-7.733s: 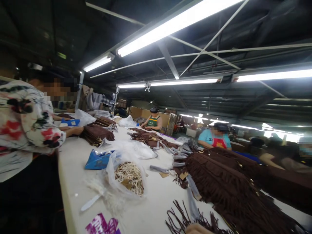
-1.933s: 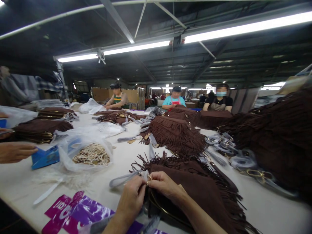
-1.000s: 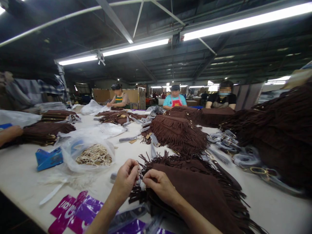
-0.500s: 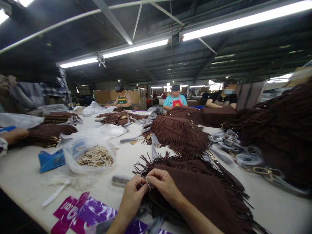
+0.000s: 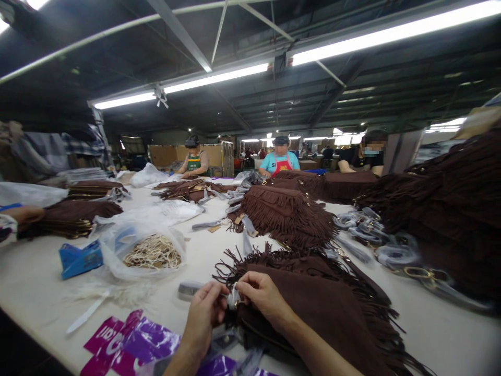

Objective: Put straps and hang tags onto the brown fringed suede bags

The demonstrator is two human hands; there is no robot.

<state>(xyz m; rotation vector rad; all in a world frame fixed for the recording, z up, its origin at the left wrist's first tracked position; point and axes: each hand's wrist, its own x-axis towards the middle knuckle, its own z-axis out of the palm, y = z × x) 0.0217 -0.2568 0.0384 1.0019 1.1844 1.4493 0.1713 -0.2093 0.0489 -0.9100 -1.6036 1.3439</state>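
A dark brown fringed bag [image 5: 313,297] lies flat on the table before me. At its left corner, my right hand [image 5: 264,300] pinches a thin white string [image 5: 235,286]. Close beside it my left hand [image 5: 207,308] is closed, thumb and fingertips together at the string; what they grip is too small to make out. A small whitish, shiny piece [image 5: 234,298] shows between the two hands, over the bag's corner. Left of my left hand lies a grey wrapped strip [image 5: 190,290].
An open plastic bag [image 5: 113,256] holds cream strings [image 5: 152,251]. Near it are a blue dispenser [image 5: 80,258], a white feathery strip [image 5: 88,313] and purple packaging [image 5: 144,337]. Brown fringed bags [image 5: 287,216] are piled beyond and at right. Several people work around the table.
My left hand has shifted slightly left and away from my right hand, opening a small gap. The whitish piece now shows between them. My right hand stays nearly in place.
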